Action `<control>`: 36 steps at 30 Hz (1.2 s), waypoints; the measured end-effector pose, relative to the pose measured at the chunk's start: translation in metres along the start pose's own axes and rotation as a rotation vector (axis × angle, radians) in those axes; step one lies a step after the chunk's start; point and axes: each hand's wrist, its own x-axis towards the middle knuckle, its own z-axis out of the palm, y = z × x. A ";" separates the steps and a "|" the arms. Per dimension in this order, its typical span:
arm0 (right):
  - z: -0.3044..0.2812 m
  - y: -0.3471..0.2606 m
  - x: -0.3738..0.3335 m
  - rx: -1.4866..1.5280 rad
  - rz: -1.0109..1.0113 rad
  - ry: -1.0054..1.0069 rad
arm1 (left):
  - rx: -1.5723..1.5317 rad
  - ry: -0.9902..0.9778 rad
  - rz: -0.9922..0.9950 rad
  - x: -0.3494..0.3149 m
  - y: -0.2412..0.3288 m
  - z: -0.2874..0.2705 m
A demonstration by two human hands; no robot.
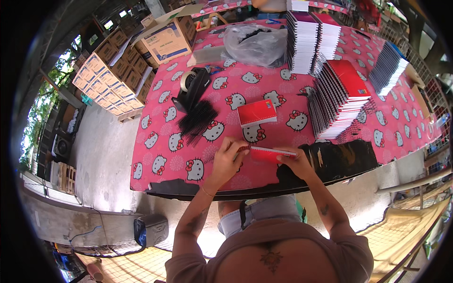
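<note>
A red-covered notebook (pixel 269 154) is tilted over the table's front edge, with its pale page edge upward. My right hand (pixel 297 162) grips its right end, thumb across the cover. At the opposite end, my left hand (pixel 230 154) is closed in a pinch; a small dark piece shows at its fingertips, too small to name surely. Just beyond lies another red notebook (pixel 257 113), flat on the pink cartoon-print cover (pixel 198 151). A loose heap of black binding coils (pixel 198 120) rests to its left, beside a black tape dispenser (pixel 192 89).
Stacked red spiral notebooks (pixel 342 94) stand at right, with taller stacks (pixel 303 42) behind and a dark-covered stack (pixel 388 68) farther right. A clear plastic bag (pixel 255 45) and an open carton (pixel 167 40) sit at the back. Piled boxes (pixel 113 75) occupy the left floor.
</note>
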 end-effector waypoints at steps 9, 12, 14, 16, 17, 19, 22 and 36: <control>0.005 -0.013 -0.012 -0.089 -0.088 -0.016 | 0.109 -0.370 -0.019 0.013 0.017 -0.020; 0.014 -0.017 -0.015 -0.042 -0.075 0.061 | 0.537 -0.186 0.131 0.008 0.038 -0.004; 0.024 -0.026 -0.020 -0.017 -0.092 0.146 | 0.683 -0.033 0.169 -0.011 0.040 0.019; 0.023 -0.017 -0.024 -0.042 -0.079 0.136 | 0.659 0.015 0.143 -0.040 0.039 0.033; 0.023 -0.016 -0.022 -0.053 -0.083 0.129 | 0.653 0.045 0.134 -0.044 0.038 0.034; 0.026 -0.019 -0.021 -0.052 -0.107 0.129 | 0.545 -0.011 0.176 -0.002 0.037 0.011; 0.023 -0.037 -0.022 -0.123 -0.124 0.088 | 0.324 -0.231 0.147 0.016 0.027 -0.020; 0.006 -0.060 -0.027 -0.192 -0.177 -0.090 | -0.044 -0.320 0.217 0.031 0.043 -0.041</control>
